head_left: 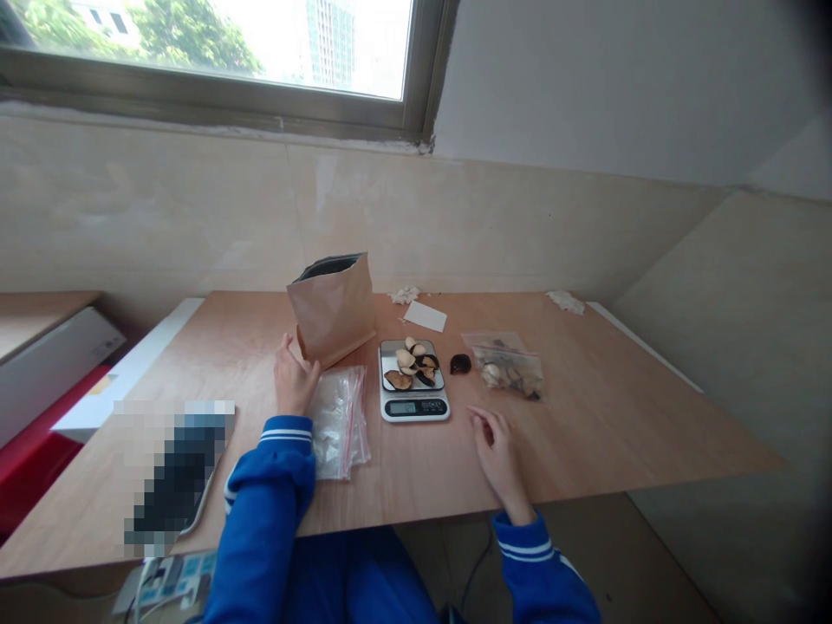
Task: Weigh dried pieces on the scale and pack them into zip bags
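Several dried brown-and-cream slices lie on the metal plate of a white digital scale, whose display is lit. My left hand rests by the lower left corner of an open, upright kraft paper bag, fingers apart. Clear zip bags lie flat beside that hand. To the right of the scale is one dark piece, then a clear bag of slices. My right hand hovers or rests below them, fingers loosely curled and apart, with nothing in it.
A blurred dark device lies at the table's left. Behind the scale are a white card and crumpled white scraps, with more scraps at the back right. The front table edge crosses below my hands.
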Demonstrator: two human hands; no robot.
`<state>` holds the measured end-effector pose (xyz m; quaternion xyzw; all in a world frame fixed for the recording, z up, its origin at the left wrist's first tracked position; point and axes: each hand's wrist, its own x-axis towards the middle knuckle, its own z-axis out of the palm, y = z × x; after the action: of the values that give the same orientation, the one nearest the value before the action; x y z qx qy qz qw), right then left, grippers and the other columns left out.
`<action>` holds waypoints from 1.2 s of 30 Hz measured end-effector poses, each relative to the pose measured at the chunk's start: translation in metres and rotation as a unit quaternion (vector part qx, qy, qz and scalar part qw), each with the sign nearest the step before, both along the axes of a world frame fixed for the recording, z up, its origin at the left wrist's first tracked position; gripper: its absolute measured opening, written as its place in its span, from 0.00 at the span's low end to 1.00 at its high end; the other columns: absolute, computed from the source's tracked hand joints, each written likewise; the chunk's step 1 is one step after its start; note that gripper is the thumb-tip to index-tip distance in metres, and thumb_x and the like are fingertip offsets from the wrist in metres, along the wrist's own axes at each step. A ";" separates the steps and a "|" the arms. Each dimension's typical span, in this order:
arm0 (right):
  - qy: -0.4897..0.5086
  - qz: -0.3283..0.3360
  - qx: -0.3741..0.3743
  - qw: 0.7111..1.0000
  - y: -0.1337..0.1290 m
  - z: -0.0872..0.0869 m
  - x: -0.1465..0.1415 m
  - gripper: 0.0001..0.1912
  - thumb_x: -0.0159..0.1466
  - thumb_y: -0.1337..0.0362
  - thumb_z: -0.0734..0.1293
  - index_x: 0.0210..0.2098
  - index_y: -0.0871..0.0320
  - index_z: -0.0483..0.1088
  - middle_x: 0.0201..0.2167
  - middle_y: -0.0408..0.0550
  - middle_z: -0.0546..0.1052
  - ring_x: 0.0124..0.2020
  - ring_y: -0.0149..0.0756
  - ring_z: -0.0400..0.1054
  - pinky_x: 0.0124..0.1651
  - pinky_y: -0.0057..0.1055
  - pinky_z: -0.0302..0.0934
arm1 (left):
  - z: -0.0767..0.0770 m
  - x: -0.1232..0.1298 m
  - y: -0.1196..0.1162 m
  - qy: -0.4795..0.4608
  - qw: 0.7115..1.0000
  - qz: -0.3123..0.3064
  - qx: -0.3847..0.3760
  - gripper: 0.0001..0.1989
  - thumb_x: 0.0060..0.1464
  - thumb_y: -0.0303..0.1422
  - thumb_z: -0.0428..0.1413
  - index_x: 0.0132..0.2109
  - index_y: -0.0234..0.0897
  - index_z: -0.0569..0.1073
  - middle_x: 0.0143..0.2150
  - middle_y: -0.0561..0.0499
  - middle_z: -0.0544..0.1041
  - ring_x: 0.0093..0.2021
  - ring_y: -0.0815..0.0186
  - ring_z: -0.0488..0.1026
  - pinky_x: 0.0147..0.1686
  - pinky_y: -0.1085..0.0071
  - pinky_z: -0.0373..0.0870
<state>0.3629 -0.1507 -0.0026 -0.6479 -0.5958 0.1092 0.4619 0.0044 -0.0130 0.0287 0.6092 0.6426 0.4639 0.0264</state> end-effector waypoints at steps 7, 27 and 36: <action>0.012 -0.001 -0.008 1.000 -0.004 -0.002 0.002 0.16 0.68 0.57 0.57 0.43 0.58 0.73 0.41 0.56 0.74 0.44 0.45 0.68 0.47 0.43 0.65 | 0.047 0.021 -0.071 -0.011 0.995 -0.073 -0.063 0.13 0.60 0.40 0.46 0.46 0.38 0.68 0.36 0.49 0.73 0.32 0.64 0.71 0.35 0.66 0.68; 0.086 0.127 -0.036 0.988 -0.014 0.052 -0.075 0.14 0.69 0.58 0.57 0.42 0.56 0.71 0.40 0.51 0.76 0.41 0.39 0.70 0.42 0.34 0.63 | 0.038 0.044 -0.115 0.115 0.948 -0.208 -0.211 0.11 0.61 0.34 0.43 0.30 0.40 0.61 0.26 0.53 0.69 0.27 0.65 0.67 0.30 0.69 0.57; 0.121 0.205 -0.082 0.968 0.025 0.093 -0.121 0.15 0.67 0.55 0.58 0.29 0.55 0.65 0.25 0.43 0.72 0.25 0.33 0.65 0.30 0.28 0.58 | 0.060 0.078 -0.126 -0.063 0.957 -0.282 -0.022 0.13 0.62 0.35 0.44 0.29 0.39 0.61 0.24 0.56 0.63 0.25 0.69 0.62 0.29 0.73 0.60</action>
<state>0.2422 -0.1260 0.0902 -0.5295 -0.6448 0.3274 0.4435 0.0822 -0.1387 0.0889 0.7343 0.4515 0.4611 0.2104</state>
